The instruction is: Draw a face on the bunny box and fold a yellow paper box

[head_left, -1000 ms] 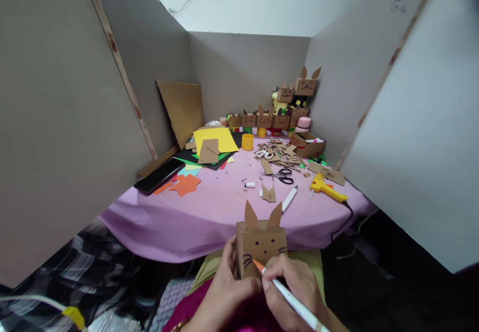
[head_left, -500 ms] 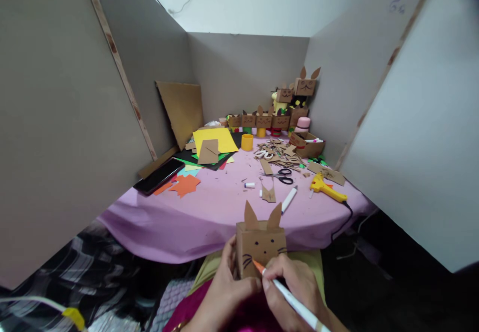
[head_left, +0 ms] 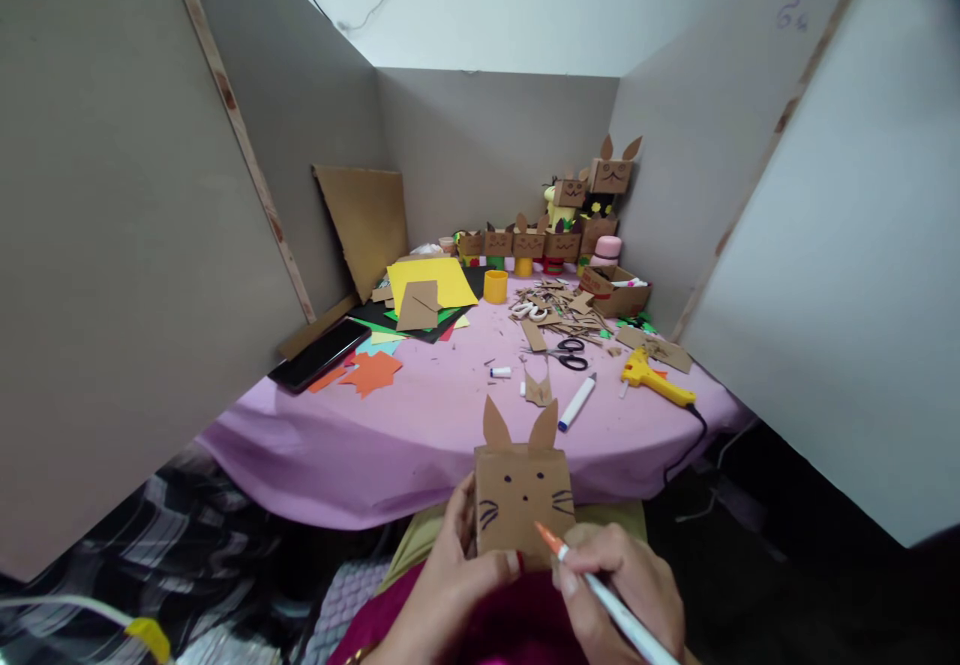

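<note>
My left hand point(head_left: 472, 555) grips a small cardboard box point(head_left: 517, 525) by its left side and lower edge, its thumb lying across the bottom of the front. Two pointed cardboard ears stand on top of the box. Its front bears two dark eye dots, a nose dot and black whisker strokes on both sides. In my right hand point(head_left: 622, 585) is a white marker point(head_left: 619, 607) with an orange tip end, closed in the fingers. The tip is close to the lower middle of the face; I cannot tell whether it touches.
On the pink-covered table point(head_left: 435, 425) lie a white marker point(head_left: 577, 402), black scissors point(head_left: 566, 353), a yellow glue gun point(head_left: 656, 378), cardboard scraps point(head_left: 559, 305), coloured paper point(head_left: 442, 280) and a phone point(head_left: 319, 355). Cardboard animal figures point(head_left: 529, 242) stand at the back. Grey panels enclose three sides.
The marker tip has moved right, from the left whiskers to the lower middle of the face, along with my right hand. The box has turned to face me more squarely.
</note>
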